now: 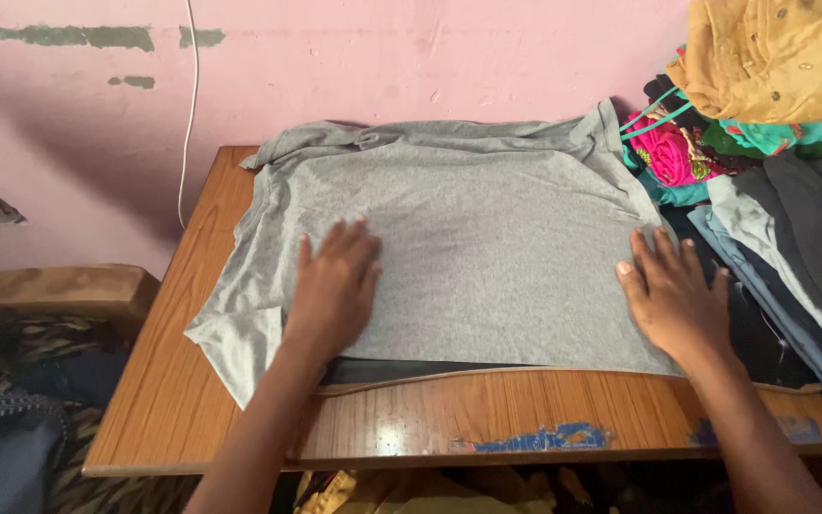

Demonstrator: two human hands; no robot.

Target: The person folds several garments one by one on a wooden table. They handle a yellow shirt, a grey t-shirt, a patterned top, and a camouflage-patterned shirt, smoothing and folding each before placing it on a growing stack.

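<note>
Your left hand lies flat, palm down, fingers spread a little, on the left part of the grey T-shirt; it holds nothing and simply presses on the cloth. Your right hand is flat as well, fingers open and pointing away from you, resting on the shirt's right edge, just where that edge meets the pile of clothes. The shirt is spread out across the wooden table, its collar end toward the pink wall and one sleeve hanging loosely toward the table's left front. A dark cloth shows from under the shirt's near hem. The pile to your right is a heap of mixed garments, mustard yellow on top, with teal, pink and dark pieces below. A white cord hangs down the wall behind the table's left corner.
</note>
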